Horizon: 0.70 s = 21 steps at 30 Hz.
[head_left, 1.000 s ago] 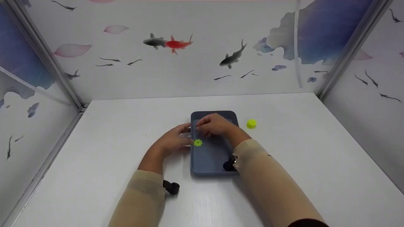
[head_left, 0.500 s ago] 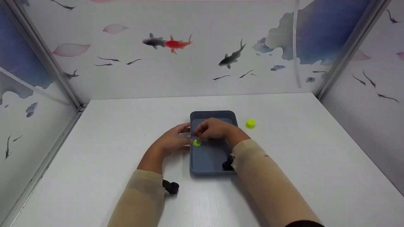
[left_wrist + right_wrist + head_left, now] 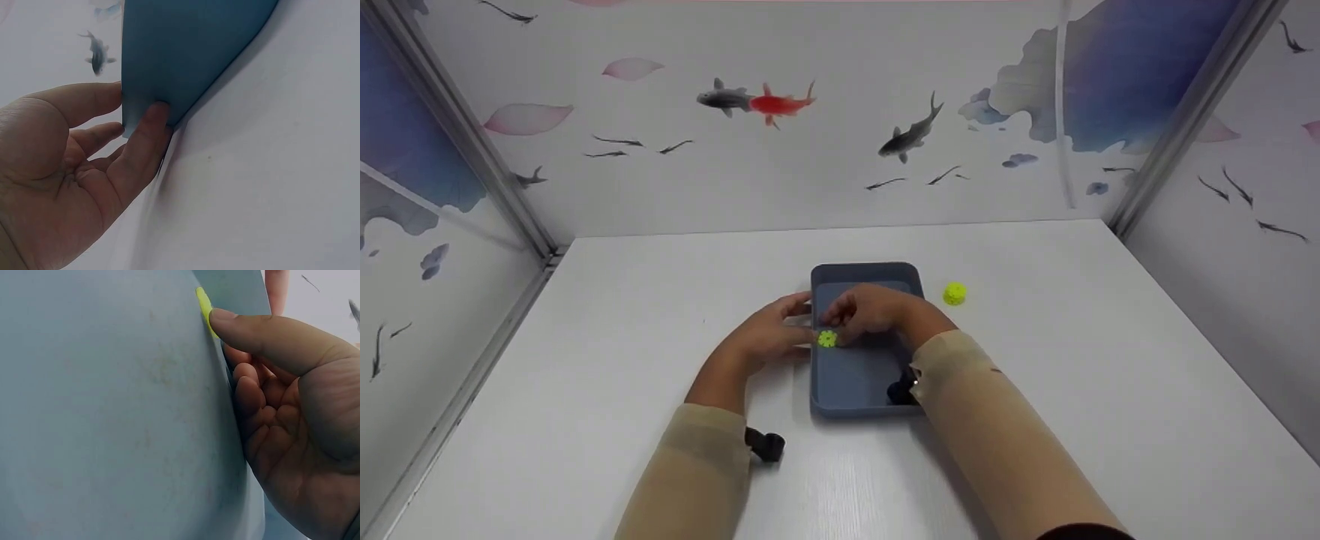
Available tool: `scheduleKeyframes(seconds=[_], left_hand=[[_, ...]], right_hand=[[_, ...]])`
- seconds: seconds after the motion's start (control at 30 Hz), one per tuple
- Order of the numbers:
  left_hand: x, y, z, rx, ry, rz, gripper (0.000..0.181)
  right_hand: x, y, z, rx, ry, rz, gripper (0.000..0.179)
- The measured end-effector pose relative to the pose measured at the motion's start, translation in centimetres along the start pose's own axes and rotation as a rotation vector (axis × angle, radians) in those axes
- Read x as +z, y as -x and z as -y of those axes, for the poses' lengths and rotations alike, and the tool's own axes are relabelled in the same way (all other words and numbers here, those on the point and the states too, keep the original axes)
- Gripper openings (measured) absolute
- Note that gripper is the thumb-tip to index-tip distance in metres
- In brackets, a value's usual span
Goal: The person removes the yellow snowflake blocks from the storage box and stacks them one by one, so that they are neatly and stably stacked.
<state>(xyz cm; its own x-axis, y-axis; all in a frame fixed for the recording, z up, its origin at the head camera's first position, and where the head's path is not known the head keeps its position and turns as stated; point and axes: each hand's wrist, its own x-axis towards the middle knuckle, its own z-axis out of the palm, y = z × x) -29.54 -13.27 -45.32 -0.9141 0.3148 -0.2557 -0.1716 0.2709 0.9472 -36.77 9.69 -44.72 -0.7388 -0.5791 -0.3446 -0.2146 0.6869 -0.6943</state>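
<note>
A blue-grey rectangular tray [image 3: 864, 412] lies in the middle of the white table. At its left side, my left hand [image 3: 769, 330] holds the wall; in the left wrist view, fingers [image 3: 152, 124] lie against the outer side and the thumb reaches the rim. Inside the tray, my right hand [image 3: 874, 307] has its thumb and fingertips at a yellow-green notched plastic snowflake disc [image 3: 826, 339]. From the right wrist, the thumb tip is seen against the disc [image 3: 205, 306], which shows edge-on, and the other fingers curl inward. The grip behind the thumb is partly hidden.
Right of the tray sits a small yellow-green pile of similar notched pieces [image 3: 955, 293]. A black wrist camera [image 3: 769, 448] hangs under the left sleeve, and another [image 3: 900, 391] is over the tray's near right corner. Printed panels [image 3: 825, 172] enclose the table.
My right hand has come down and nearer inside the tray, reaching the snowflake disc, which tilted briefly and faces up again. The left hand has stayed on the tray's side.
</note>
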Motion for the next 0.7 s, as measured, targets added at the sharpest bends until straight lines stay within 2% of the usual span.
scheduleKeyframes(seconds=[0.2,0.7], left_hand=[[0.01,-0.13,0.02,-0.001,-0.001,-0.003,0.086],[0.04,-0.31,0.22,0.008,-0.003,-0.004,0.086]], right_hand=[[0.09,0.06,0.40,0.001,0.070,0.002,0.039],[0.01,-0.05,0.37,-0.028,0.115,0.013,0.027]])
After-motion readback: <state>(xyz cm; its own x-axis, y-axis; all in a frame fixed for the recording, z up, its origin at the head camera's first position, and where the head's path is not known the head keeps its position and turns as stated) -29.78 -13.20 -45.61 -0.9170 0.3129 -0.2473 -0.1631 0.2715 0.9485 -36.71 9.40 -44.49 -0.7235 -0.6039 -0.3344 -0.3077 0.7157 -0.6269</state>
